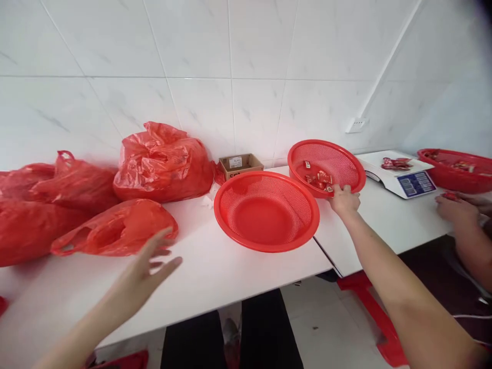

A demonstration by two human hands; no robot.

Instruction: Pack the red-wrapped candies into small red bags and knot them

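My right hand point(345, 201) grips the near rim of a red perforated basket point(351, 171), which is tilted toward me. Several small red-wrapped packets point(323, 177) lie low inside it. In front and to the left, a second red perforated basket point(265, 220) stands with nothing in it, partly overlapping the first in view. My left hand point(154, 261) hangs over the white table with its fingers apart, holding nothing. Closest to it is a slack red plastic bag point(126, 228).
Full red plastic bags point(165, 164) line the left side by the tiled wall. A small cardboard box point(241, 165) sits behind the baskets. On the right are a digital scale point(415, 183) bearing red wrappers, another red basket point(461, 177) and a co-worker's hands point(457, 207).
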